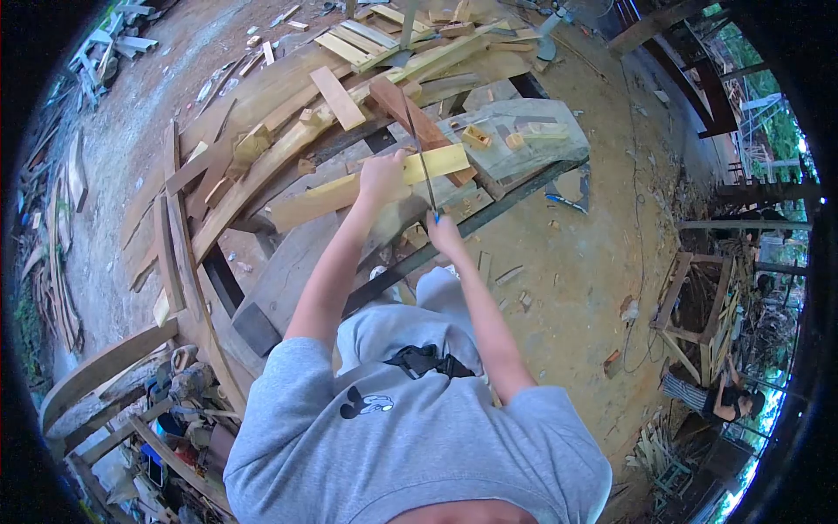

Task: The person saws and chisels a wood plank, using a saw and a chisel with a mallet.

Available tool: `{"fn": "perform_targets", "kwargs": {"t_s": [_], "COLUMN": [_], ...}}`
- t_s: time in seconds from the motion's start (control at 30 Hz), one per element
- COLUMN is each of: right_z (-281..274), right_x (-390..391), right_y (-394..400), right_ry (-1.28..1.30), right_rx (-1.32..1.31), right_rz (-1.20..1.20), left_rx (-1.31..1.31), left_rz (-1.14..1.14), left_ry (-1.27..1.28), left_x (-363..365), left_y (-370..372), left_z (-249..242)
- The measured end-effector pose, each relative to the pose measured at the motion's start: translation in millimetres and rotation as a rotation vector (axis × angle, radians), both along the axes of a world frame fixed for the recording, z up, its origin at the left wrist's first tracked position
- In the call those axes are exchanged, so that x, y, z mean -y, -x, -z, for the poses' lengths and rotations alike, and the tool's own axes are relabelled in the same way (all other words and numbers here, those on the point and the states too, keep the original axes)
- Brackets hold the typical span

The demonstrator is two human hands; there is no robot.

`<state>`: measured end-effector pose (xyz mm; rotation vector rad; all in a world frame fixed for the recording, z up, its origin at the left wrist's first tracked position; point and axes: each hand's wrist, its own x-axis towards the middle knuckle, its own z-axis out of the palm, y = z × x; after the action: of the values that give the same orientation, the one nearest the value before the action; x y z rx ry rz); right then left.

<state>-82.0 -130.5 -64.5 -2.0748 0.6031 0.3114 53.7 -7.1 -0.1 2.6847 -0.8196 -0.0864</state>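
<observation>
My left hand (382, 178) is closed over a pale yellow board (319, 201) that lies across the workbench (524, 166). In my right hand (445, 234) is the handle of a handsaw (422, 162), with a bit of blue showing at the grip. The long thin blade points away from me and crosses the board just right of my left hand. A thick reddish-brown timber (419, 127) lies under the board's right part. Small wood blocks (476, 136) sit on the bench further right.
Long planks (288, 144) and offcuts pile up beyond and left of the bench. A curved wooden piece (105, 371) and clutter stand at lower left. Scraps dot the dirt floor (576, 288) on the right. Near a wooden frame (694, 306), another person (716, 402) is at far right.
</observation>
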Motion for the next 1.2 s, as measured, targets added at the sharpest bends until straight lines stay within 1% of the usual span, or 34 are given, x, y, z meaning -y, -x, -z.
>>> {"fn": "perform_targets", "kwargs": {"t_s": [0.07,0.13,0.2,0.23,0.3,0.37,0.43,0.47,0.5,0.53,0.6,0.63,0.67,0.7,0.73,0.8,0.9,0.93,0.97,1.0,1.07,1.1,1.17,1.2], "right_z": [-22.7,-18.8,20.5,13.6,3.0,15.5,22.1,-3.1,-31.3,-31.7,-31.3,10.2,12.4,13.9,9.2,-4.9,-15.0,-16.1,-17.8,-24.2,-37.8,-32.2,-34.2,-28.5], "right_x": [-2.1,-7.4,-1.8,-1.8,-4.2,-2.1,2.8,1.2,-1.7,-0.3,2.2,8.9,4.7,9.3,10.6,6.0,5.5,7.1,7.8,8.0,6.9,6.9,4.9,7.3], "right_y": [-18.0,12.0,67.1,75.7,81.7,43.8,-4.7,-20.7,-29.6,-26.9,-8.0,18.2,52.5,77.5,77.1,84.6,13.9,-11.5,-25.7,-27.3,-25.5,-3.5,55.9,83.2], "right_ry": [0.051,0.132,0.091,0.095,0.153,0.046,0.166,0.171,0.179,0.182,0.112,0.075,0.085,0.199,0.205,0.158,0.098,0.088,0.077,0.077,0.073,0.144,0.075,0.1], "right_rx": [0.109,0.127,0.089,0.09,-0.07,-0.004,0.104,0.127,0.146,0.138,0.009,0.033,0.312,-0.079,-0.084,-0.16,-0.002,0.114,0.225,0.221,-0.001,-0.04,-0.042,-0.095], "right_rz": [-0.055,-0.002,-0.011,-0.019,-0.033,0.027,-0.014,-0.021,-0.031,-0.043,-0.079,-0.068,-0.04,-0.098,-0.112,-0.065,-0.07,-0.083,-0.095,-0.097,-0.146,-0.109,-0.059,-0.062], "left_rx": [-0.038,-0.006,0.029,0.005,-0.011,0.006,-0.021,-0.055,-0.06,-0.056,-0.076,-0.043,-0.007,-0.013,-0.004,-0.006,0.025,0.024,0.018,0.014,0.014,0.006,0.023,0.02], "left_rz": [0.024,0.013,-0.001,0.001,0.0,-0.006,-0.003,0.011,0.002,-0.008,-0.025,-0.019,-0.016,-0.032,-0.028,-0.015,-0.021,-0.023,-0.024,-0.026,-0.024,-0.028,-0.027,-0.034], "left_ry": [-0.041,-0.025,-0.01,-0.018,-0.029,-0.018,-0.042,-0.069,-0.068,-0.067,-0.063,-0.05,-0.037,-0.03,-0.015,-0.007,-0.013,0.003,0.019,0.02,0.012,0.015,0.006,0.009], "left_x": [-0.3,0.4,-0.6,-0.2,0.2,0.7,1.0,-0.3,-0.9,-0.4,-0.1,-0.1,-0.4,-0.9,-1.2,-2.2,-1.1,-1.7,-2.0,-1.8,-2.2,-2.2,-2.4,-1.7], "left_y": [-1.7,-2.4,-2.5,-1.2,-2.8,-3.9,-1.0,0.8,0.5,-1.1,3.1,0.8,-1.7,-2.9,-3.0,2.0,0.1,0.7,1.9,2.1,2.6,3.4,2.5,2.3], "left_z": [1.4,6.5,7.1,5.0,4.0,11.0,-2.1,-7.7,-9.3,-7.6,1.3,5.4,8.3,9.2,8.9,10.2,7.0,6.6,7.3,6.2,2.6,2.5,3.1,4.5]}}
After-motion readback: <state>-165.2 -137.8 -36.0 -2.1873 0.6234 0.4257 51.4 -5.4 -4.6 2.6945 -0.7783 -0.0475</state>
